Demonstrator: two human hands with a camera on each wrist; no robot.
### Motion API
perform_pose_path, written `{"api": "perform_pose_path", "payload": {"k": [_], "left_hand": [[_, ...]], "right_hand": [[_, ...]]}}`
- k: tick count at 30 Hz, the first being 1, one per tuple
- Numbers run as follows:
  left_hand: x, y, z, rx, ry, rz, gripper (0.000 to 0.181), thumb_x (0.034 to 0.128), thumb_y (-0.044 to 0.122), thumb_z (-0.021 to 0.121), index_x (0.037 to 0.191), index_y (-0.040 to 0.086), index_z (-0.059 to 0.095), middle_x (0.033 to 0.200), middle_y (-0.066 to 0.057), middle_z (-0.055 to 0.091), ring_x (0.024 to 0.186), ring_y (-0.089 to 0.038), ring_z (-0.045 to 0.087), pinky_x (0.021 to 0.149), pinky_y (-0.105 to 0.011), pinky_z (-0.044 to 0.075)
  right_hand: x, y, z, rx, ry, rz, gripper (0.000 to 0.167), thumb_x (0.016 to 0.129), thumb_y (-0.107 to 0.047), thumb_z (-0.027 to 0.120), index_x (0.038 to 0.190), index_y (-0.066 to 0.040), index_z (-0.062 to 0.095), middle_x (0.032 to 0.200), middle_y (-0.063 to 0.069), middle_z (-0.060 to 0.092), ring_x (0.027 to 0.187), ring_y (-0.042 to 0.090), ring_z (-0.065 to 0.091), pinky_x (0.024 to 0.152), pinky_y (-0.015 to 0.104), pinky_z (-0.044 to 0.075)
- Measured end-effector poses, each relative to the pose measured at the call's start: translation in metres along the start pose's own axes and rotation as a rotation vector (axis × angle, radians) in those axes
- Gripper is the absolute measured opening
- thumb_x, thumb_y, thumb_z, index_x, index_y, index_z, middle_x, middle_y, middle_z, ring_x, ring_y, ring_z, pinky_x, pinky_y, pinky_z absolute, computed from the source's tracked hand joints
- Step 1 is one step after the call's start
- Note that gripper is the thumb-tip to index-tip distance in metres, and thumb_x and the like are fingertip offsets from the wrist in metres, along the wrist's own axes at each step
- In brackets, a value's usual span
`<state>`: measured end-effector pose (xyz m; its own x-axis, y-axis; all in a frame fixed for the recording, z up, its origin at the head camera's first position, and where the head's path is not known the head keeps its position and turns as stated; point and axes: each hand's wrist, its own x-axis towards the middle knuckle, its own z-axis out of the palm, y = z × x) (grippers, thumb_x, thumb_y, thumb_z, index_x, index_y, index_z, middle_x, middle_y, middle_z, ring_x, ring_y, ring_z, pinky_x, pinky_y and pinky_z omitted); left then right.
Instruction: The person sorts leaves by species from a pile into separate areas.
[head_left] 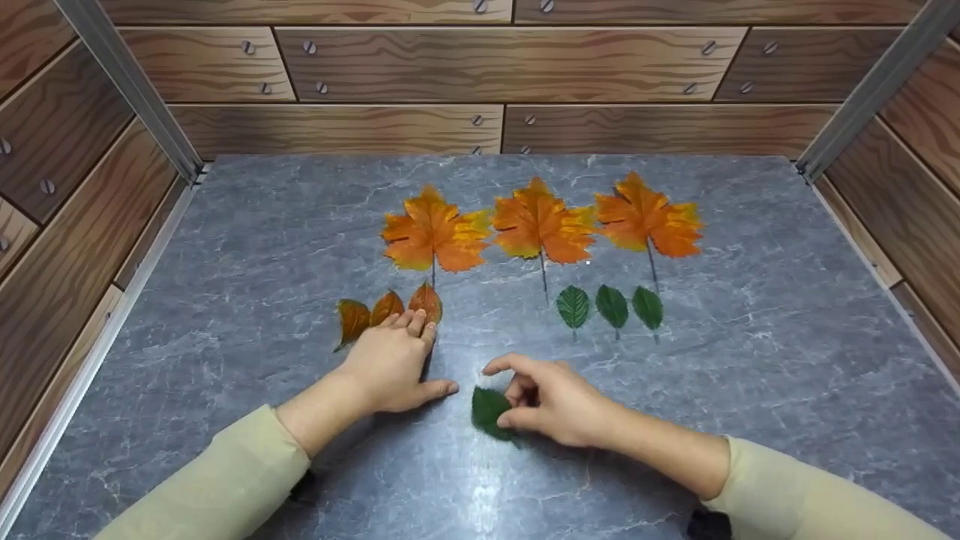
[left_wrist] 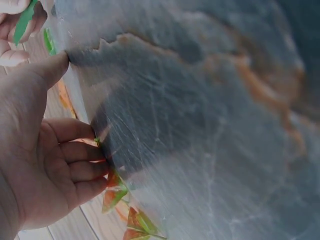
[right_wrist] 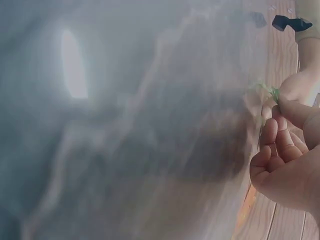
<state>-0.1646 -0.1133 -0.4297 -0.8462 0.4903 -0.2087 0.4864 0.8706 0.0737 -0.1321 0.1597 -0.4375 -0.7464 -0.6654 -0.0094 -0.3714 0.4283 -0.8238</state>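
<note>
My left hand (head_left: 390, 364) lies with its fingers fairly straight, the fingertips touching the rightmost of three small orange-brown leaves (head_left: 426, 298). Its thumb stretches out toward the right. My right hand (head_left: 566, 405) pinches a small green leaf (head_left: 487, 411) between the thumb and curled fingers, the index finger raised off it. In the right wrist view, just an edge of this green leaf (right_wrist: 274, 93) shows at the thumb tip. The other two orange-brown leaves, the middle one (head_left: 387, 306) and the left one (head_left: 353, 321), lie beside my left fingers.
Three large orange maple leaves (head_left: 540, 221) with dark stems lie in a row toward the back of the grey marbled table (head_left: 247, 225). Below the right ones lie three green leaves (head_left: 611, 306) in a row. Wood-patterned walls (head_left: 510, 64) enclose the back and sides.
</note>
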Motion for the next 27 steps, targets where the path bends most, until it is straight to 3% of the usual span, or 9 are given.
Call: {"api": "perform_pose_path", "payload": {"k": [5, 12, 22, 27], "left_hand": [[0.0, 0.001, -0.001, -0.009, -0.017, -0.01, 0.102, 0.0975, 0.076, 0.055, 0.16, -0.003, 0.042, 0.166, -0.026, 0.036, 0.155, -0.04, 0.033, 0.126, -0.051, 0.028], [-0.001, 0.0, 0.0, -0.029, -0.028, -0.015, 0.101, 0.0981, 0.075, 0.055, 0.161, -0.001, 0.041, 0.167, -0.025, 0.033, 0.157, -0.039, 0.03, 0.127, -0.051, 0.026], [-0.002, -0.001, 0.001, -0.031, -0.015, -0.001, 0.101, 0.098, 0.075, 0.055, 0.161, -0.003, 0.042, 0.166, -0.026, 0.035, 0.156, -0.04, 0.032, 0.127, -0.051, 0.027], [-0.001, -0.001, 0.001, -0.04, -0.003, 0.003, 0.099, 0.0982, 0.074, 0.057, 0.16, -0.002, 0.042, 0.166, -0.026, 0.035, 0.156, -0.039, 0.032, 0.127, -0.051, 0.027]], "right_hand": [[0.001, 0.003, -0.014, 0.012, 0.112, 0.031, 0.052, 0.089, -0.009, 0.086, 0.136, -0.006, 0.063, 0.087, -0.004, 0.074, 0.07, 0.01, 0.066, 0.066, 0.028, 0.059], [0.006, 0.01, -0.037, 0.027, 0.272, 0.118, 0.04, 0.091, -0.009, 0.085, 0.124, -0.006, 0.064, 0.084, 0.001, 0.075, 0.067, 0.016, 0.065, 0.057, 0.024, 0.048], [0.009, 0.021, -0.056, 0.097, 0.401, 0.163, 0.026, 0.092, -0.004, 0.083, 0.102, -0.004, 0.059, 0.077, 0.008, 0.071, 0.072, 0.028, 0.073, 0.058, 0.026, 0.053], [0.011, 0.026, -0.06, 0.071, 0.421, 0.194, 0.028, 0.092, -0.006, 0.084, 0.111, -0.005, 0.064, 0.077, 0.006, 0.074, 0.071, 0.027, 0.075, 0.055, 0.025, 0.052]]}}
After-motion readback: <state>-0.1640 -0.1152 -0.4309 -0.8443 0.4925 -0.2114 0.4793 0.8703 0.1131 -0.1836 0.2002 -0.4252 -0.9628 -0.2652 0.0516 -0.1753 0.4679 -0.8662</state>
